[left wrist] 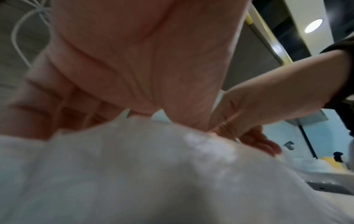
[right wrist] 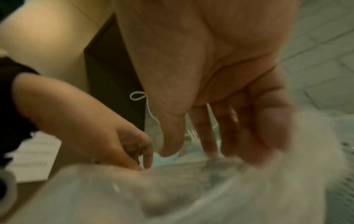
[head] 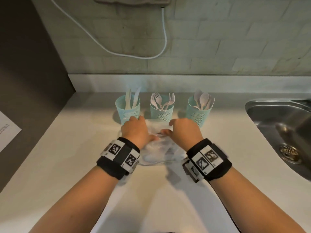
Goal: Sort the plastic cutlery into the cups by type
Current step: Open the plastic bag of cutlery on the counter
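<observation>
Three teal mesh cups stand in a row at the back of the counter: the left cup (head: 128, 112) holds white knives (head: 132, 100), the middle cup (head: 161, 114) forks (head: 162, 100), the right cup (head: 199, 114) spoons (head: 202, 99). Just in front of them lies a crumpled clear plastic bag (head: 158, 150). My left hand (head: 134, 130) grips its left side with curled fingers. My right hand (head: 183, 130) holds its right side, fingers bent down into the film. The wrist views show the bag (left wrist: 134, 174) (right wrist: 172, 189) blurred under both hands. What the bag holds is unclear.
A steel sink (head: 277, 118) is set into the counter at the right. A sheet of paper (head: 6, 132) lies at the far left on a dark surface. A white cable (head: 117, 47) hangs on the tiled wall behind the cups.
</observation>
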Demonstrator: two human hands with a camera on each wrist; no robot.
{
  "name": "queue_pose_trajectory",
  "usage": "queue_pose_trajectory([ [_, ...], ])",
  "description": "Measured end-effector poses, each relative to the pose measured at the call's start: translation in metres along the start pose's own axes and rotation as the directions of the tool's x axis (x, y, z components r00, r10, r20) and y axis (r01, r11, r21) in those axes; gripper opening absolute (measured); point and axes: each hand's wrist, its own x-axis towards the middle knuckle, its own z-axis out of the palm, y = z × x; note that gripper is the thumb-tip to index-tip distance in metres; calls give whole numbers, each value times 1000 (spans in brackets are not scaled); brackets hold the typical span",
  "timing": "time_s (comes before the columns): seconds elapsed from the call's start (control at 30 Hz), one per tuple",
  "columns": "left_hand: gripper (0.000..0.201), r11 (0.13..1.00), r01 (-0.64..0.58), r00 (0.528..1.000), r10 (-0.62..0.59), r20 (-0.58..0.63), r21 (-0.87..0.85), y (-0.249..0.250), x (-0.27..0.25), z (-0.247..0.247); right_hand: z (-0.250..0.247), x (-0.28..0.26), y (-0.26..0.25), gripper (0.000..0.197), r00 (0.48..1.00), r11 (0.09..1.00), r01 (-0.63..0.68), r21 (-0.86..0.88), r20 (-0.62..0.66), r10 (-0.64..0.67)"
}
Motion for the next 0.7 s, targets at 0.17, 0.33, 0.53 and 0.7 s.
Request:
queue_pose_trajectory([
  [0.17, 38, 973, -72, 991, 95, 94, -219, -17, 4, -2, 18, 1, 11, 39, 989, 993, -103, -53, 104, 108],
  [0.33, 15, 843, -172, 984, 175, -42, -509, -33, 8, -8, 34, 4, 21, 33, 972, 986, -152, 76, 194, 134],
  [0.53, 36, 378, -47, 994, -75, -81, -924, -53, 15, -16, 27, 4, 32, 26, 988, 826, -146, 545, 126, 91],
  [0.7, 45, 358, -41, 987, -130, -94, -933, -73, 20, -7, 23, -5, 41, 36, 984, 432, -52, 901, -27, 174],
])
